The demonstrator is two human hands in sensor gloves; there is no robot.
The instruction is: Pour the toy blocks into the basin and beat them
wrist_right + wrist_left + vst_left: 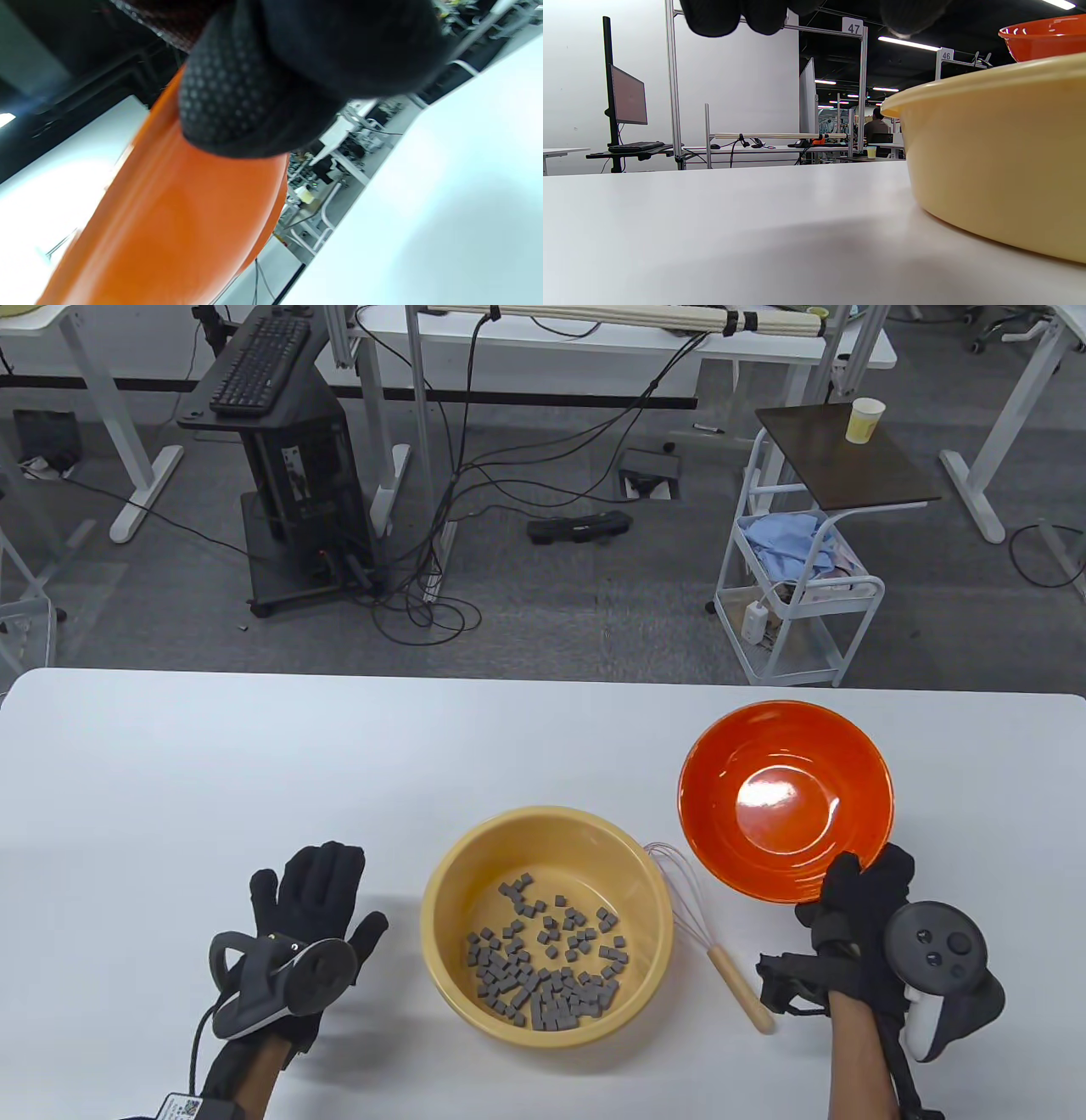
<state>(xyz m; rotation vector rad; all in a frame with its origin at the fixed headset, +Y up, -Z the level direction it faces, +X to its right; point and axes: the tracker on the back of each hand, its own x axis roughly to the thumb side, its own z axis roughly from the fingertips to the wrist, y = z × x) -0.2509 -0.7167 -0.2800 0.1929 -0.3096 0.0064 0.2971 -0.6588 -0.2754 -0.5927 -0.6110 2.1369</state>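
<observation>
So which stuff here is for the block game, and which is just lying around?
For the job:
- grey toy blocks
- yellow basin
- orange bowl, gripped by the right hand
- whisk

Just lying about:
- paper cup
- keyboard
- white cart

Left wrist view: yellow basin [1001, 161] cut off at right edge, contents hidden behind its wall. Orange bowl [169, 220] blurred in right wrist view, rim partly under gloved fingers [237, 97].
</observation>
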